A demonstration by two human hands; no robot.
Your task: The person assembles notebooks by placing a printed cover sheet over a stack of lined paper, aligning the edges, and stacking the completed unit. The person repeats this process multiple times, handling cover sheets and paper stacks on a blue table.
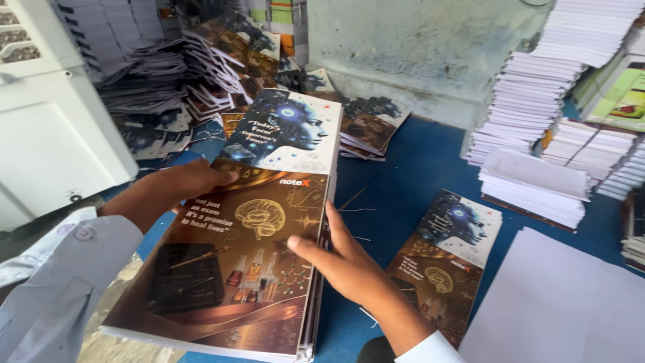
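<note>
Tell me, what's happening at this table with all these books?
A person holds a stack of notebooks with glossy brown covers, left hand on its left edge, right hand on its right edge, over a blue table. Another such notebook lies flat to the right. Stacks of uncovered white page blocks stand at the back right, and more covered notebooks are piled behind.

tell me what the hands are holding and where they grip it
Both hold a stack of glossy notebooks by its long edges: the left hand on the left edge, the right hand on the right edge.
</note>
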